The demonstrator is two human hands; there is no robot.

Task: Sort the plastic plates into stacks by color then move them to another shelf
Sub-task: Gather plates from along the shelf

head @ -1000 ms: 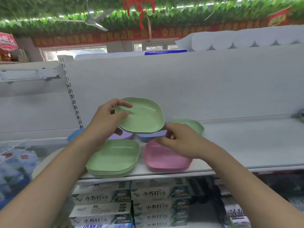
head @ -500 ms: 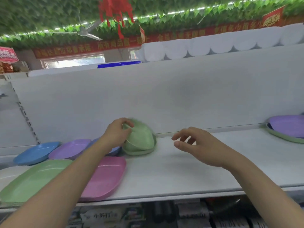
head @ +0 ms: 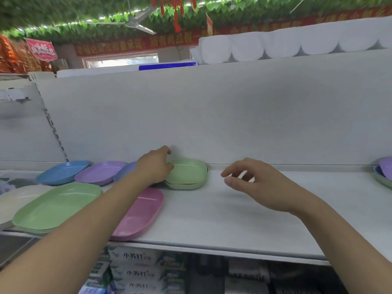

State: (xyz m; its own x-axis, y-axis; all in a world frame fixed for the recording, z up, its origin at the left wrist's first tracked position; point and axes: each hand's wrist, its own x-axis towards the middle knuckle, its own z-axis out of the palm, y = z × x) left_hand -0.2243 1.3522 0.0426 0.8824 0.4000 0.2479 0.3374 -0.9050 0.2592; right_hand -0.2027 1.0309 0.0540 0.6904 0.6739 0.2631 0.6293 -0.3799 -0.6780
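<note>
A small green plate (head: 187,172) lies on top of another green one at the back of the white shelf (head: 233,221). My left hand (head: 153,165) holds its left rim, thumb on the edge. My right hand (head: 256,183) hovers above the shelf to the right of it, fingers loosely curled, holding nothing. To the left lie a stack of large green plates (head: 57,206), a pink plate (head: 141,213), a blue plate (head: 62,171), a purple plate (head: 98,171) and a bluish plate (head: 125,170) partly hidden by my left hand.
A cream plate (head: 10,200) sits at the far left. A purple plate on a green one (head: 385,174) pokes in at the right edge. The shelf's back panel (head: 212,115) rises close behind. Boxed goods (head: 131,264) fill the shelf below.
My left hand carried the green plate from in front of me down onto the other green plate at the back of the shelf. My right hand left the pink plate and now hovers.
</note>
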